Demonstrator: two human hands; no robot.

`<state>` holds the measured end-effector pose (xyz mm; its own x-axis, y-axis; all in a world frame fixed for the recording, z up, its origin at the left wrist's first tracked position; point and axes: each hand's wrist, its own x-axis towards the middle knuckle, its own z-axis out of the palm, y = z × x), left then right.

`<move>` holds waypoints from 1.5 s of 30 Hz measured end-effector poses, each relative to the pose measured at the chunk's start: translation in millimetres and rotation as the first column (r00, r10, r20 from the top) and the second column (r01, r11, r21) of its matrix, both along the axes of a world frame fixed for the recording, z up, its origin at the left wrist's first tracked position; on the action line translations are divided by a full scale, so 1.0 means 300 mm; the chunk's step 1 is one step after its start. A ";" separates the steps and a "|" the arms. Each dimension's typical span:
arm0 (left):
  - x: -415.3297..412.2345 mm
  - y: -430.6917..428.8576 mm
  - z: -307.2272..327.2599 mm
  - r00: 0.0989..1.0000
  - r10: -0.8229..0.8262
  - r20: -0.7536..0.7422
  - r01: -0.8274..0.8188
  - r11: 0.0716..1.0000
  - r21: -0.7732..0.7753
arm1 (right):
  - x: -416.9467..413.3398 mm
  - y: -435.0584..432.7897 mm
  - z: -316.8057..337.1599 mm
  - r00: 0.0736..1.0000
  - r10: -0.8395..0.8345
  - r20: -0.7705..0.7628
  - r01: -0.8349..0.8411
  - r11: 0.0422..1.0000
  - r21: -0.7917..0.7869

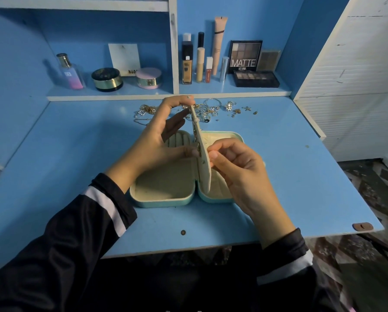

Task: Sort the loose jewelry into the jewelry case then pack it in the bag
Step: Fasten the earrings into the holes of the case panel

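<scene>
The cream fabric divider flap (199, 140) of the open mint-green jewelry case (166, 199) is pinched upright by left hand (157, 136) and right hand (235, 163)

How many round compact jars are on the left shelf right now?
2. The black jar with a gold band sits left of the card; the pink-lidded jar sits to its right, near the divider. None seem hidden.

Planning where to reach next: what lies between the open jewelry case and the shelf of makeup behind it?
In the head view, the loose jewelry lies scattered on the desk between the jewelry case and the makeup shelf.
</scene>
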<state>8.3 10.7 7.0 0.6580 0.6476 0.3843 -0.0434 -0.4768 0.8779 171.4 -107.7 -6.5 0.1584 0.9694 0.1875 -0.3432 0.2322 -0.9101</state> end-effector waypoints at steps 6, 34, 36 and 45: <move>0.001 0.000 0.000 1.000 0.004 0.004 -0.004 1.000 -0.005 | -0.009 0.002 0.003 0.996 -0.055 0.067 0.055 0.998 -0.007; 0.001 -0.009 0.005 1.000 0.009 0.026 -0.009 1.000 -0.015 | 0.009 -0.009 0.018 0.929 -0.096 0.358 0.066 0.993 0.095; 0.002 -0.009 0.005 0.999 0.010 0.031 -0.010 1.000 -0.018 | 0.012 -0.008 0.015 0.929 -0.098 0.356 0.070 0.993 0.092; 0.002 -0.014 0.010 0.999 0.017 0.029 -0.017 0.999 -0.032 | 0.020 -0.001 0.019 0.916 -0.080 0.393 0.054 0.996 0.077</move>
